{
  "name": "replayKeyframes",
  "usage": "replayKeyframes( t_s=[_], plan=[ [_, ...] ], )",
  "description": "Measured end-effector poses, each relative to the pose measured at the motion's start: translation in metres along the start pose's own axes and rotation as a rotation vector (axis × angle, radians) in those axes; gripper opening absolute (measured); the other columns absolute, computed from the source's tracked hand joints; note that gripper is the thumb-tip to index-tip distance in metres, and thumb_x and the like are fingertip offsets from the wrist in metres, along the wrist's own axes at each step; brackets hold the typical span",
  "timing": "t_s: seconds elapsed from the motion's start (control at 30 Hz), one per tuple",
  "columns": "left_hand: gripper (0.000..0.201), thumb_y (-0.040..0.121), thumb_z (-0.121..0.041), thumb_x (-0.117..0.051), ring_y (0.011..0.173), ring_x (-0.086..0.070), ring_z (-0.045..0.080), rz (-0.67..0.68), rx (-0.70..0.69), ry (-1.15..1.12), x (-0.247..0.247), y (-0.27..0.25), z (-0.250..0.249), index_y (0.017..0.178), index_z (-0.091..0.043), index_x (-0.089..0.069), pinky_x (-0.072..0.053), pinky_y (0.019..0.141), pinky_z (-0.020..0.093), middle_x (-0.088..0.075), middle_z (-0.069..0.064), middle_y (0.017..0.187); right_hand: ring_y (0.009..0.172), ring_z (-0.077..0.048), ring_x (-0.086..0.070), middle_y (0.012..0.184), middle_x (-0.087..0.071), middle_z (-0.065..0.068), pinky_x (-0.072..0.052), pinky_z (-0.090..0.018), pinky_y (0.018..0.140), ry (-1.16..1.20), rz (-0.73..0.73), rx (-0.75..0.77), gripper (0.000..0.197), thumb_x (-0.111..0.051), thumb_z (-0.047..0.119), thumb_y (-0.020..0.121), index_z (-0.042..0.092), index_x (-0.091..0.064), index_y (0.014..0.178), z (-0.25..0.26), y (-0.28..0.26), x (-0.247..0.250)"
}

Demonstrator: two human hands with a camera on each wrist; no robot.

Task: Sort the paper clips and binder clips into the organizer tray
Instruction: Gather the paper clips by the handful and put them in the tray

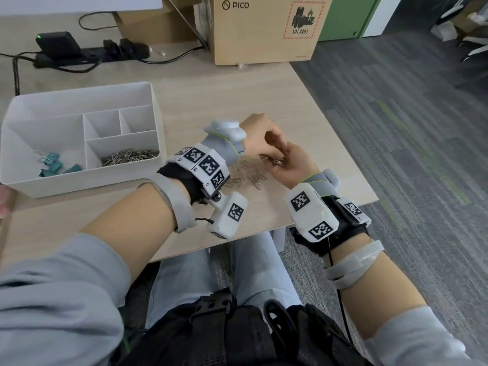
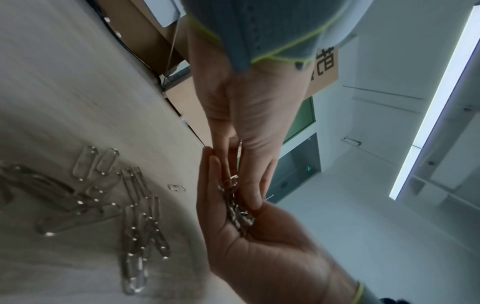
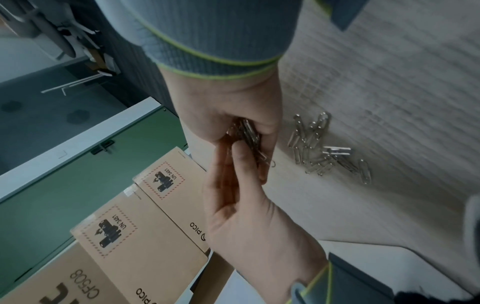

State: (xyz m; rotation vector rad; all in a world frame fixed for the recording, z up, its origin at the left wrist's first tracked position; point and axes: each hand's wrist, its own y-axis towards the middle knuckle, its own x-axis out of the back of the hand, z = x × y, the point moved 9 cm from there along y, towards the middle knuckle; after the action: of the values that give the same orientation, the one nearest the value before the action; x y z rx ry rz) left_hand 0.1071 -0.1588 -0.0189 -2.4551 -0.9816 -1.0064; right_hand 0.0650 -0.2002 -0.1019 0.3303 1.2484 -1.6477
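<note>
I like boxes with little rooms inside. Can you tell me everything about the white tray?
The organizer tray is a white, plastic-looking box with tall walls, sitting flat on the wooden table, left of both hands; neither touches it. Dividers split it into compartments. Teal binder clips lie in the big left one, a heap of silver paper clips in the front right one. The two small back ones look empty.
</note>
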Motion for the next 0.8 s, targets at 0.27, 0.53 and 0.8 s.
replayKeyframes(
  t_s=[0.27, 0.53, 0.8],
  plan=[
    [0.025, 0.077, -0.017, -0.065, 0.083, -0.058, 0.012, -0.213, 0.091, -0.018, 0.018, 0.009, 0.024, 0.101, -0.012, -0.069, -0.045, 0.07, 0.013, -0.069, 0.003, 0.099, 0.121, -0.035, -0.049, 0.088, -0.056, -0.025, -0.032, -0.037, 0.112, 0.189, -0.047, 0.068, 0.032, -0.031, 0.006, 0.101, -0.012, -0.053, 0.086, 0.022, -0.012, 0.014],
    [0.014, 0.075, -0.016, -0.067, 0.083, -0.063, 0.021, 0.029, 0.198, 0.227, -0.012, -0.002, 0.048, 0.089, -0.015, -0.068, -0.044, 0.072, 0.025, -0.07, 0.005, 0.09, 0.131, -0.037, -0.042, 0.107, -0.055, -0.026, -0.032, -0.04, 0.112, 0.222, -0.04, 0.093, 0.032, -0.029, 0.005, 0.101, -0.012, -0.052, 0.088, 0.024, -0.018, 0.014],
    [0.014, 0.075, -0.014, -0.069, 0.081, -0.059, 0.015, 0.122, 0.108, 0.226, -0.016, -0.023, 0.034, 0.089, -0.013, -0.071, -0.047, 0.077, 0.028, -0.07, 0.005, 0.09, 0.132, -0.037, -0.041, 0.129, -0.05, -0.027, -0.032, -0.04, 0.112, 0.261, -0.051, 0.063, 0.033, -0.026, 0.006, 0.101, -0.012, -0.052, 0.09, 0.013, -0.023, 0.009]
  ],
)
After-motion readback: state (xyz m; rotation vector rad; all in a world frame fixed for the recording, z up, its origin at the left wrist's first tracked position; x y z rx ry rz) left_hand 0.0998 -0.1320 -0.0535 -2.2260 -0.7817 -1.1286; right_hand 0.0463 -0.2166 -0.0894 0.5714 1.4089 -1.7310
